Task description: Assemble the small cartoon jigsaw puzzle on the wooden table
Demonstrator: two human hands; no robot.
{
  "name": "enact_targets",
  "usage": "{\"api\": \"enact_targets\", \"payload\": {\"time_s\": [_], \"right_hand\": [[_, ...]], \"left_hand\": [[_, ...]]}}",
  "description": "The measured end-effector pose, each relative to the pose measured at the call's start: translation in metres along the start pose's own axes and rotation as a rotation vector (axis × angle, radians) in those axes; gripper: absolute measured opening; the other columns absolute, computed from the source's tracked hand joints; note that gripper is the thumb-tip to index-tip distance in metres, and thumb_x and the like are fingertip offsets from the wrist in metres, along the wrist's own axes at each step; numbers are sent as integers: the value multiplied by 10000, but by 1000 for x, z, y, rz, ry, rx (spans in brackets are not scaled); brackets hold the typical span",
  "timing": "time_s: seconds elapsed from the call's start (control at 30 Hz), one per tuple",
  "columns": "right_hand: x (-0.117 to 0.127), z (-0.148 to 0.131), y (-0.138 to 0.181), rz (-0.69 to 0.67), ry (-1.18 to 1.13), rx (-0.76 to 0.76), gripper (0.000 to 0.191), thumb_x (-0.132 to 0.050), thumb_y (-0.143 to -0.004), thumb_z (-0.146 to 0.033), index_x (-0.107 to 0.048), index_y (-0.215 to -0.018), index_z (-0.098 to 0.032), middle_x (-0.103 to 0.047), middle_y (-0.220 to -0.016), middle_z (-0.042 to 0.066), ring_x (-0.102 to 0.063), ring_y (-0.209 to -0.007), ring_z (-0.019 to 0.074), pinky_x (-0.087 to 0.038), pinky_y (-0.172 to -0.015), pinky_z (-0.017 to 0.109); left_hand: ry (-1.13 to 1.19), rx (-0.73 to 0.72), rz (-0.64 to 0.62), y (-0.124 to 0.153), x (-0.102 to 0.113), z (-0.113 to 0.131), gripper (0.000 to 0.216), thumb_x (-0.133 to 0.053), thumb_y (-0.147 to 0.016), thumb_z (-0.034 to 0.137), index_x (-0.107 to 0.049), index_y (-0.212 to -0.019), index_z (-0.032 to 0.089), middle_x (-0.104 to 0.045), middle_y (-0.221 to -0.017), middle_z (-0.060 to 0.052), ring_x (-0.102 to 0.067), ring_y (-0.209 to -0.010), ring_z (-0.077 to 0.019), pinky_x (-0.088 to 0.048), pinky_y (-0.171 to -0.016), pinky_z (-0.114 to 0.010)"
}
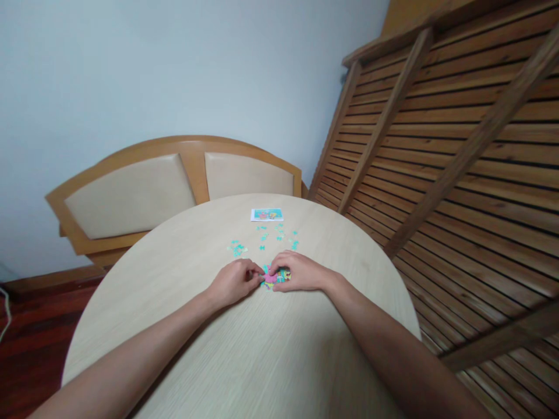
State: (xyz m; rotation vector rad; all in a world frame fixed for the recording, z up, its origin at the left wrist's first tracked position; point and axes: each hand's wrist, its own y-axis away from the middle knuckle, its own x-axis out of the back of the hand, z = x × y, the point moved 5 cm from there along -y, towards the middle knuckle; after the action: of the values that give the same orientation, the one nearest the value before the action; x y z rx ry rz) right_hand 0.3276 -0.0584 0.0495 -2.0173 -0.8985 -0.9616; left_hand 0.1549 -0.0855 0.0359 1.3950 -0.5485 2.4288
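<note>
Jigsaw puzzle (pixel 271 279), partly joined, is lying on the round table (pixel 209 355) as I am watching remotely. The left hand (pixel 233 282) is touching its left edge; I cannot tell whether the fingertips are pinching a piece. The right hand (pixel 303 272) is spanning its right part, thumb and fingers apart. Loose pieces (pixel 237 250) are lying beyond, before a picture card (pixel 271 215).

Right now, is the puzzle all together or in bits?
Partly together: the left hand and right hand touch a joined patch; loose turquoise pieces lie beyond it.
</note>
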Motion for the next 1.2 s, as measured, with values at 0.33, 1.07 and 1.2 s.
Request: {"api": "enact_targets", "payload": {"time_s": [0.33, 1.07, 1.2], "right_hand": [[-1, 1, 0, 2, -2, 3, 277, -802, -757, -372, -735, -967, -204, -726, -974, 44, -643, -962, 207, -450, -921, 335], [-2, 2, 1, -1, 1, 0, 293, -798, -761, -367, -731, -992, -199, -725, -997, 46, -639, -974, 207, -450, -929, 337], [-2, 2, 1, -7, -14, -2, 280, -793, -769, -377, -736, -985, -209, -727, -997, 49, -642, -967, 206, -456, -928, 338]], "left_hand": [[-184, -183, -49, 5, 8, 13, 196, -582, -947, 352, -738, -976, 237, -710, -989, -36, -642, -955, -200, -492, -866, -291], [-255, -196, -43, 1, 18, 0, 323, -446, -1001, 366, -739, -984, 230, -713, -1017, -54, -647, -973, -202, -488, -869, -295], [-298, 73, 123, -1, 38, -40, 321, -460, -956, 380, -728, -1003, 210, -713, -1095, -69, -654, -991, -236, -506, -854, -328]]}}
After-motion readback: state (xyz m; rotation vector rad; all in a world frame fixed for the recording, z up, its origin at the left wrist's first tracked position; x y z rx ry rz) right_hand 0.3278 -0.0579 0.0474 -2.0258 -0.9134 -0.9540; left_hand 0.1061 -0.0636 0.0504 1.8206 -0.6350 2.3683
